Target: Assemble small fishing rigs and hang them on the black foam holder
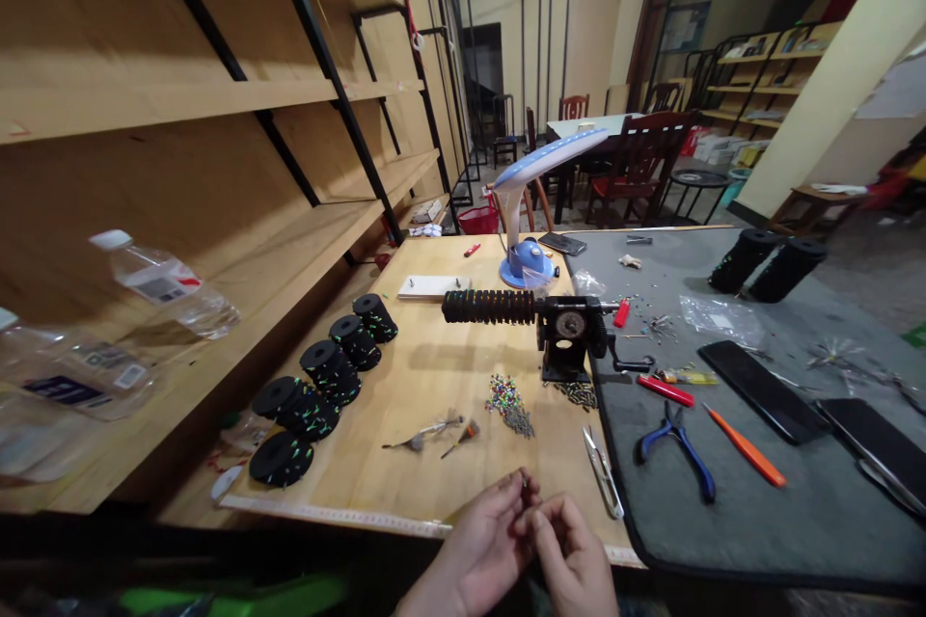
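Left grip [488,532] and right grip [574,549] meet over the desk's [347,463] near edge, fingers curled close; I cannot tell whether either is clamped on something, since any piece between them is too small to make out. Well left of them stand black spools [329,371], probably soft foam, best taken round the middle. Ahead and left lie two tufted pieces [417,442], likely feather-light and easily crushed, so pinch the thin stem, clear of the fluff. Beyond the grip, the beads [503,395] look hard, tiny and slippery, suiting a fingertip pinch.
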The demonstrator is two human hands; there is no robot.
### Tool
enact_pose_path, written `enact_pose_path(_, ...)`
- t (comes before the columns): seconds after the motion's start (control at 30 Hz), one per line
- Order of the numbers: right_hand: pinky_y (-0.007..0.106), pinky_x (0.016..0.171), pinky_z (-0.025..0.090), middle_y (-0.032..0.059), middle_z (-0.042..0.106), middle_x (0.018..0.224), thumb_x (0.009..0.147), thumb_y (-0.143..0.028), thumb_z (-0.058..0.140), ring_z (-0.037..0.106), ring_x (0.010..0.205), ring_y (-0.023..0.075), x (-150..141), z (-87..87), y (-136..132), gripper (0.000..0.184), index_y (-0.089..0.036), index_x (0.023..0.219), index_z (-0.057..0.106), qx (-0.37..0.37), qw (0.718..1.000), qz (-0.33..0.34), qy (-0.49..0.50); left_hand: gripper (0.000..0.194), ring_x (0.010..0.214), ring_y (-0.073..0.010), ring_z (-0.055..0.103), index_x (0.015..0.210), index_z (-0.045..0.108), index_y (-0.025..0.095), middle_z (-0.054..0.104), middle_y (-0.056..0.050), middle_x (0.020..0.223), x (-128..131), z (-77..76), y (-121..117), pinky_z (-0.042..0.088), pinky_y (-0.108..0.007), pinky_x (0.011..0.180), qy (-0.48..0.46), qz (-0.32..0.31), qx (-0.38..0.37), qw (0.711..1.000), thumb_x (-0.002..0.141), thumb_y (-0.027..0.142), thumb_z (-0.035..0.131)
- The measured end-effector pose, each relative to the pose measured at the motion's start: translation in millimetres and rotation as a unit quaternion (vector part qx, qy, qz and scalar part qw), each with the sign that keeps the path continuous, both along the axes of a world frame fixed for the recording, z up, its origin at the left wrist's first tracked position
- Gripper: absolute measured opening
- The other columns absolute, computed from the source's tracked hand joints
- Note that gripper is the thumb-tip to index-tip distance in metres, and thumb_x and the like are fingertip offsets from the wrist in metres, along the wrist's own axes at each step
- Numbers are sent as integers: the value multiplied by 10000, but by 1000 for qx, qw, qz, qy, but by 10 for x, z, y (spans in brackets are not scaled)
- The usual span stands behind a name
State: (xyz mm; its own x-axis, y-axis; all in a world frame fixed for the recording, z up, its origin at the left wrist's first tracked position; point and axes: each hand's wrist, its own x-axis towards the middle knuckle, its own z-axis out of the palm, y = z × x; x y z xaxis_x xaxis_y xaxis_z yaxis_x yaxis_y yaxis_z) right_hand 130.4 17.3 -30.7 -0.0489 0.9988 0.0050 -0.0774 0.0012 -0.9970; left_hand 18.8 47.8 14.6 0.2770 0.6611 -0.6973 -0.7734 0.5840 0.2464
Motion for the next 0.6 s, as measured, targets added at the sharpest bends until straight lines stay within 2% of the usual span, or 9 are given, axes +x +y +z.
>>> enact_pose_path(0.33, 278, 662, 497, 59, 670, 720, 886, -475, 543, 640, 689, 198, 1, -13, 3, 323, -182, 757, 591, 0, 1000, -2, 2, 167, 479, -68, 508, 780, 635, 78, 629, -48, 700, 10, 20, -34, 434, -173, 511, 6, -3, 12, 1000, 904, 122, 533)
enact_pose_path(0.6, 267, 648, 489, 57, 680, 715, 882, -492, 542, 637, 670, 188, -21, 34, -9, 339, -183, 749, 589, -2, 1000, -12, 8, 190, 490, -69, 510, 796, 648, 77, 631, -53, 715, 3, -26, -16, 445, -177, 531, -9, -6, 14, 1000, 917, 140, 515)
